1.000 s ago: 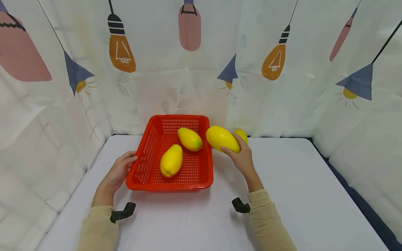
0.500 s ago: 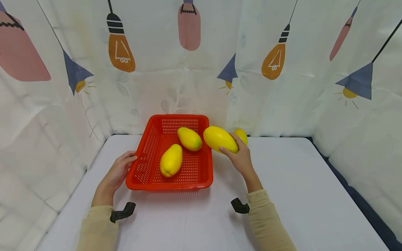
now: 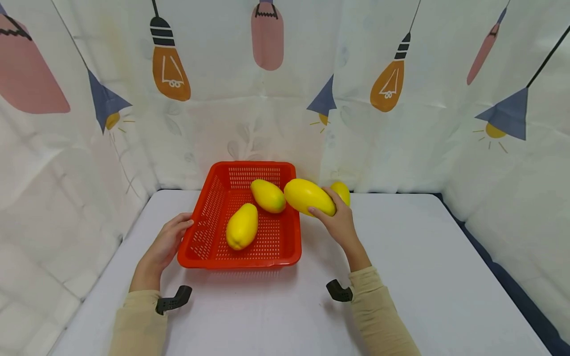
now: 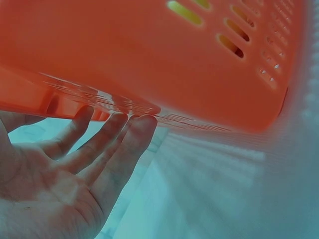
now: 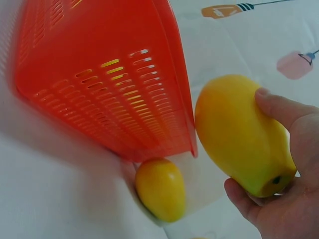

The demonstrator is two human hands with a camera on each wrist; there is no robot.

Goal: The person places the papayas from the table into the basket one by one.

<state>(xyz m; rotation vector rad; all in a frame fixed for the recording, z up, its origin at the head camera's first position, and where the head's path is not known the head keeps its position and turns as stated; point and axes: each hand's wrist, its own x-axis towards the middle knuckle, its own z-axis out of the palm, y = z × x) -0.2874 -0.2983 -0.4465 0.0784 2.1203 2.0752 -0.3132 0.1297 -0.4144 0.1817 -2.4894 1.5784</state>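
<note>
My right hand [image 3: 342, 225] grips a yellow mango [image 3: 307, 196] with thumb and fingers. The fruit hangs at the right rim of the red plastic basket [image 3: 291, 254], its far end overlapping the rim in the head view. In the right wrist view, the held mango [image 5: 239, 129] shows a greenish stem end beside the palm. My left hand [image 3: 166, 242] lies along the basket's left side. Its fairly straight fingers [image 4: 124, 149] touch the outer wall under the rim in the left wrist view. Inside the basket lie two mangoes, one mango [image 3: 268, 196] behind the other mango [image 3: 242, 226].
Another mango [image 3: 341, 192] sits on the table behind my right hand, partly hidden by it. The right wrist view shows this mango [image 5: 160, 189] near the basket's base. A white table [image 3: 423, 257] bears everything. Printed curtains [image 3: 267, 123] stand behind it and at both sides.
My right hand has carried the held mango slightly left, so it now overlaps the basket's right rim. The left hand and basket stay in place.
</note>
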